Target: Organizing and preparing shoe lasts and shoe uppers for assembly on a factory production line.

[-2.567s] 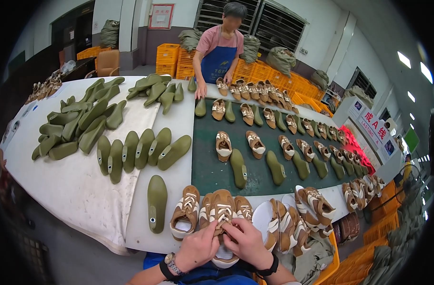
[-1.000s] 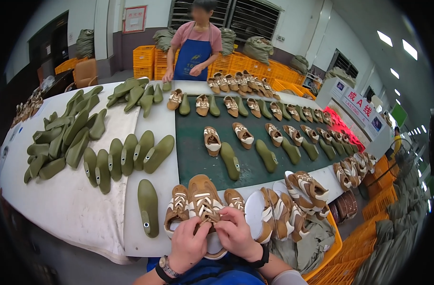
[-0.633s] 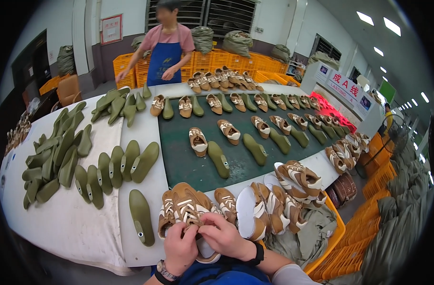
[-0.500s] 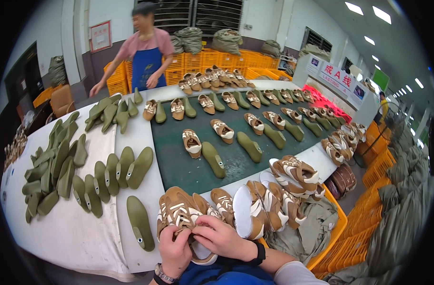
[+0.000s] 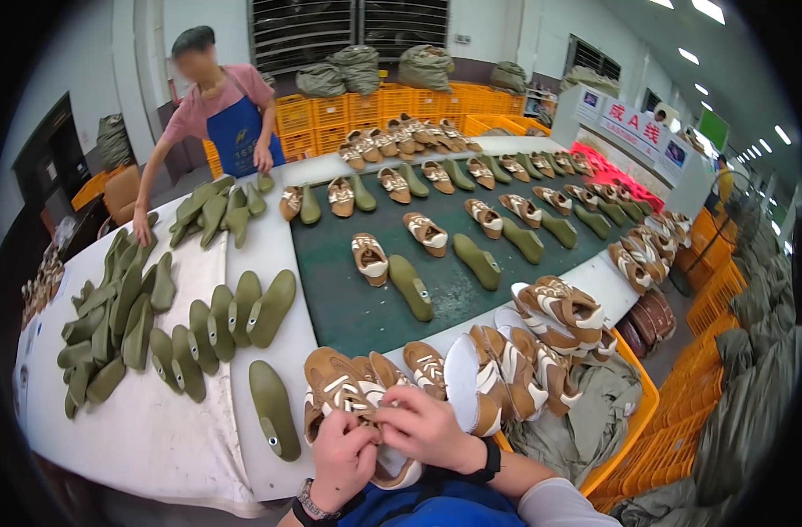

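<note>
A brown sneaker [image 5: 332, 373] with white laces and white trim lies at the table's near edge, its toe pointing away from me. My left hand [image 5: 344, 457] is closed at its opening, the thumb and fingers pinched together by the top of the lacing. Beside it my right hand [image 5: 429, 430] pinches the same spot from the right. Whether a lace end or the tongue sits between the fingertips is hidden. More brown sneakers [image 5: 499, 373] lean together to the right, a white insole-shaped piece [image 5: 462, 373] among them. Left of my hands lies a single olive-green shoe last [image 5: 273, 408].
Several green lasts [image 5: 124, 299] are heaped on the white tabletop [image 5: 199, 435] at left. Sneakers and lasts alternate in rows on the dark green belt [image 5: 348, 321]. A co-worker [image 5: 230, 114] stands at the far left. Orange crates [image 5: 625, 439] line the right.
My view has turned slightly, shifting the scene. The co-worker has leaned over and now has a hand on the pile of lasts. My fingers still pinch the sneaker, with a slight shift.
</note>
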`<state>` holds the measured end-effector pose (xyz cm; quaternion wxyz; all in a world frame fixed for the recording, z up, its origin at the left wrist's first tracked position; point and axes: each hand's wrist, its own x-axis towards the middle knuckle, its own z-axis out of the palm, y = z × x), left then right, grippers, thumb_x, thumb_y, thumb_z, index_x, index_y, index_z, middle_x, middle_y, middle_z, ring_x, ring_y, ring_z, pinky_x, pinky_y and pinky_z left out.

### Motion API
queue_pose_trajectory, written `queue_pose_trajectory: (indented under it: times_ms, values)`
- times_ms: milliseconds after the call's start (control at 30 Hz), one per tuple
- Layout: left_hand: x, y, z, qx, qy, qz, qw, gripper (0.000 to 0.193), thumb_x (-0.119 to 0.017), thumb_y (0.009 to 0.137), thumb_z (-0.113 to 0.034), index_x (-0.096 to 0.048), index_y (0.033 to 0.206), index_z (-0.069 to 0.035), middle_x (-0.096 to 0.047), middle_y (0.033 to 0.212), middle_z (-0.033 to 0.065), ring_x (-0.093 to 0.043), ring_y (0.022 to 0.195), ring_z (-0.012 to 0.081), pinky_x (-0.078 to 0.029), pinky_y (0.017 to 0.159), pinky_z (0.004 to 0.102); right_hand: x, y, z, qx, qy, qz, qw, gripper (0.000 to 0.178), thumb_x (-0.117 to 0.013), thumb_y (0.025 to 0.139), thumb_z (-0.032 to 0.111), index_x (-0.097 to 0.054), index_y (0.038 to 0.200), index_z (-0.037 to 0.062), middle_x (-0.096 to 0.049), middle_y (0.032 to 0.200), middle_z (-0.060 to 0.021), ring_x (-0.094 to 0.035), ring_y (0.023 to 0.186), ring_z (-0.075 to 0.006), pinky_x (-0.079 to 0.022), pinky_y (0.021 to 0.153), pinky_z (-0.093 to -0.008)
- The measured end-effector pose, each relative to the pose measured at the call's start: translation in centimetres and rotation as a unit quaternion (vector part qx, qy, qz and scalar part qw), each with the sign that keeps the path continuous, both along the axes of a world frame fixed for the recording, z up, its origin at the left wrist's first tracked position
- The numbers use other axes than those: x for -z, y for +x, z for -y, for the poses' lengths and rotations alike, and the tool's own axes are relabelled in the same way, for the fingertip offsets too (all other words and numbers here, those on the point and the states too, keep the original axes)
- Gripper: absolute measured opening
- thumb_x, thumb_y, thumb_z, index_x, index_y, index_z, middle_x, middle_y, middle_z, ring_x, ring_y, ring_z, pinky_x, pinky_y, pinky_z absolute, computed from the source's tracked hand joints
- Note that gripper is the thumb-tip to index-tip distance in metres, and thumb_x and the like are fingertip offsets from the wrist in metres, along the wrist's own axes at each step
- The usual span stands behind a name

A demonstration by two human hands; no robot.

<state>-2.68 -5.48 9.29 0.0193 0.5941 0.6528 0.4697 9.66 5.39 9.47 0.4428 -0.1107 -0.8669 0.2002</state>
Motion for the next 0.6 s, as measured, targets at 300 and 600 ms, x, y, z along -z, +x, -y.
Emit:
queue_pose_trajectory:
  times_ms: [300,600]
  values:
    - [-0.4,-1.5,1.8,0.092,0.02,0.088,0.992,0.013,-0.057,0.068,0.005,-0.061,0.076,-0.004,-0.047,0.079,0.0089,-0.051,0.068,0.0227,-0.042,0.06,0.03,-0.7,-0.1,-0.3,-0.038,-0.123,0.028,0.991,0.017,-0.066,0.067,0.0,-0.061,0.083,0.0033,-0.061,0.083,-0.0094,-0.061,0.065,-0.0229,-0.051,0.057,-0.029]
    - [0.2,-2.4,3.0,-0.091,0.101,-0.009,0.991,0.008,-0.066,0.072,-0.011,-0.06,0.075,-0.005,-0.051,0.078,0.0052,-0.054,0.069,0.0221,-0.045,0.058,0.032,-3.3,-2.3,3.1,-0.068,0.018,0.126,0.99,0.023,-0.07,0.067,0.001,-0.063,0.088,0.0027,-0.061,0.087,-0.0098,-0.062,0.07,-0.0236,-0.051,0.061,-0.0301]
